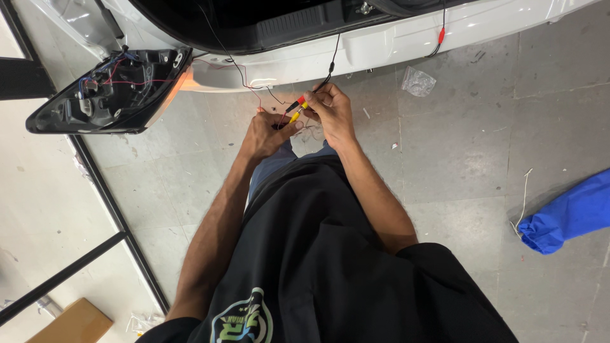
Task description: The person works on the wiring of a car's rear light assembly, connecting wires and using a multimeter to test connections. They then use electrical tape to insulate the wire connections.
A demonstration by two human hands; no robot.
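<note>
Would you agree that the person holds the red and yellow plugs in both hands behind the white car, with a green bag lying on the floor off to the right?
Not quite: the bag is blue, not green, as the head view shows. The rest stands: the left hand and right hand hold the red and yellow plugs behind the white car, and the bag lies on the floor off to the right.

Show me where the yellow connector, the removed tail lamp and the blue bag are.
yellow connector [296, 114], head view, on its yellow plastic body between the hands.
removed tail lamp [111, 95], head view, on its dark back housing.
blue bag [572, 216], head view, on its blue fabric.
</note>
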